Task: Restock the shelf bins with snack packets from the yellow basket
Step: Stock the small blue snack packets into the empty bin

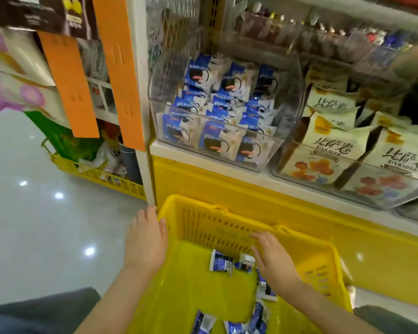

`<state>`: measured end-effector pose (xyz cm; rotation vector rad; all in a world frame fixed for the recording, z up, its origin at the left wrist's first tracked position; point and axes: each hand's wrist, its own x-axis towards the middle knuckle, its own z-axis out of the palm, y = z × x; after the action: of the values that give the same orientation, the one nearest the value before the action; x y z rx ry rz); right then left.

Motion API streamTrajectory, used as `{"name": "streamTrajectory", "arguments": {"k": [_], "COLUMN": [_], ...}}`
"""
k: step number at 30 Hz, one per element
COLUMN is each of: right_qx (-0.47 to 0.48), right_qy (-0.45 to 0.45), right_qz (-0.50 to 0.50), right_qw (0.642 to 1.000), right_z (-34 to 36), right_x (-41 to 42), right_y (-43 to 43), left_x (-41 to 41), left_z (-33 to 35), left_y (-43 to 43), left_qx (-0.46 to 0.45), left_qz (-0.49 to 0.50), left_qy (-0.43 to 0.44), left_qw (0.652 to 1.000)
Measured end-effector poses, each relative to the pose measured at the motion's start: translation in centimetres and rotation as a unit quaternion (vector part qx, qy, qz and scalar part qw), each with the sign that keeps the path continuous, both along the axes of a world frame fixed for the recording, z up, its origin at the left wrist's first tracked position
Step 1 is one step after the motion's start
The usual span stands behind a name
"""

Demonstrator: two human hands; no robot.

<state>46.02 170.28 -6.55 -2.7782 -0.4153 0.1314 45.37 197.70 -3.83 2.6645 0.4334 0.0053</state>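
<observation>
blue-and-white foil snack packets (221,261), seen from the head view, lie loose on the bottom of the yellow slotted plastic basket (215,230), which sits right against the yellow shelf base under the bins, likely to keep each lift short. i count about seven, some part-hidden by the wrist. the left grip (146,239) lies released, fingers straight, against the basket's far left corner with the thumb on the rim, seemingly to steady it. the right grip (273,259) hovers inside over the packets, fingers extended and grasping nothing, probably about to gather some. above, one clear plastic shelf bin (158,88) holds matching packets in three rows, too blurred to count; a neighbouring bin holds cream flower-printed packets (333,150). a second yellow basket (101,174) sits low at the left.
</observation>
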Motion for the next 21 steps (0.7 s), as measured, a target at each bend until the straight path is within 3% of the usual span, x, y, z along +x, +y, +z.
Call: {"name": "streamTrajectory", "arguments": {"k": [4, 7, 12, 17, 21], "right_qx": [-0.039, -0.031, -0.037, -0.121, -0.071], "right_qy": [0.157, 0.207, 0.191, 0.175, 0.193], "right_qz": [-0.098, -0.116, -0.124, -0.099, -0.110], "right_qw": [0.982, 0.971, 0.973, 0.972, 0.973], "right_z": [-6.8, -10.1, -13.9, -15.5, -15.0], "right_x": [0.1, 0.7, 1.0, 0.9, 0.7], "right_y": [-3.4, -4.3, -3.3, -3.0, -2.5], "left_x": [-0.9, -0.9, -0.8, -0.8, -0.7], "left_z": [-3.5, -4.5, -4.8, -5.3, -4.9], "left_y": [0.8, 1.0, 0.6, 0.4, 0.0], "left_qx": [-0.047, -0.053, -0.031, -0.004, -0.022], "left_qz": [0.048, 0.039, 0.054, 0.068, 0.071], "left_qy": [0.093, 0.050, 0.007, -0.006, -0.034], "left_qw": [0.993, 0.997, 0.998, 0.998, 0.997]}}
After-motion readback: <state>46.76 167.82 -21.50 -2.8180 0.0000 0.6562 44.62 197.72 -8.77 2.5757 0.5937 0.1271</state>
